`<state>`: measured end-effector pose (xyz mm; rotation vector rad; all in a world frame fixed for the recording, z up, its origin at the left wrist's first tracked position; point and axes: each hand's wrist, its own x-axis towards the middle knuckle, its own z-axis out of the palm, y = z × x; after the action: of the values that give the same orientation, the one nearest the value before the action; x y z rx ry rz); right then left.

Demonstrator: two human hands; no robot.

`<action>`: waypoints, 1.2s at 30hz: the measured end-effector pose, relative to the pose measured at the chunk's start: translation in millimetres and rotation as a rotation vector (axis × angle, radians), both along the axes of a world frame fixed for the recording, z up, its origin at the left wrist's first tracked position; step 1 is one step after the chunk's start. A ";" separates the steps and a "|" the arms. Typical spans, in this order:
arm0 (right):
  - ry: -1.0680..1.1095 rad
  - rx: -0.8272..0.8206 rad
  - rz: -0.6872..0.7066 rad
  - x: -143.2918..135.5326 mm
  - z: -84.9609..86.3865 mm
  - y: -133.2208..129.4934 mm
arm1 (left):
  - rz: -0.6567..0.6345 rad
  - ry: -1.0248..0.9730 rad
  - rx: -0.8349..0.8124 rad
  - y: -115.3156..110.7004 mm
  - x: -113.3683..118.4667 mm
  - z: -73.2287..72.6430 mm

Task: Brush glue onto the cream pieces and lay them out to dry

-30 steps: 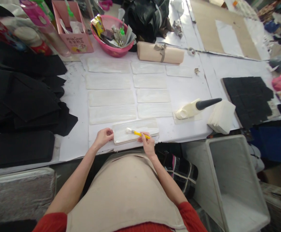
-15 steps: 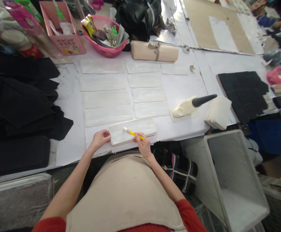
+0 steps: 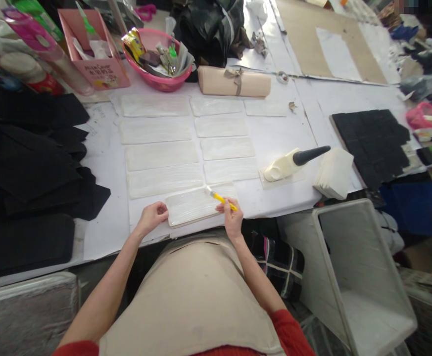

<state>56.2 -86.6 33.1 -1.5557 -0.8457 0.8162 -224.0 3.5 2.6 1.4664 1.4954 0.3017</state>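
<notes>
In the head view, my right hand (image 3: 233,217) grips a small brush (image 3: 223,199) by its yellow handle. The brush's pale bristles rest on or just over a white rectangular panel (image 3: 193,203), near its far edge. Wet-looking streaks run along the panel, which lies on a similar piece at the table's front edge. My left hand (image 3: 153,217) is closed, thumb and fingertips at the panel's left end. Beyond lie several more coated white strips (image 3: 162,155) in two columns. To the right, a cream bottle-like container (image 3: 280,165) with a long dark tip lies on its side.
A stack of pale pieces (image 3: 333,173) and a black sheet-covered board (image 3: 371,143) sit at right. Black fabric pieces (image 3: 30,163) are heaped at left. A pink basin (image 3: 156,81) and a rolled beige bundle (image 3: 253,83) stand behind. A grey bin (image 3: 367,316) is below right.
My right hand has moved the brush rightward along the panel, toward its far right part. My left hand has stayed at the panel's left end. The whole view has shifted slightly.
</notes>
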 end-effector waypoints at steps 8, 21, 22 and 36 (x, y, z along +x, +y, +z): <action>-0.025 -0.041 -0.299 40.1 -24.1 11.1 | 0.005 0.013 -0.002 -0.8 0.5 -0.8; -0.069 -0.025 0.251 -38.0 -1.7 -21.7 | 0.075 -0.095 -0.076 0.7 5.7 8.8; -0.058 -0.028 0.312 -48.1 -3.4 -21.7 | 0.081 -0.104 -0.082 0.6 5.8 9.1; -0.316 -0.164 -0.137 27.3 23.7 -52.1 | 0.022 -0.085 -0.024 0.9 -1.1 -4.8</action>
<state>83.5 -138.6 56.8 -1.8993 -0.9031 0.5590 -225.2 4.4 -2.2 1.4021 1.4432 0.3534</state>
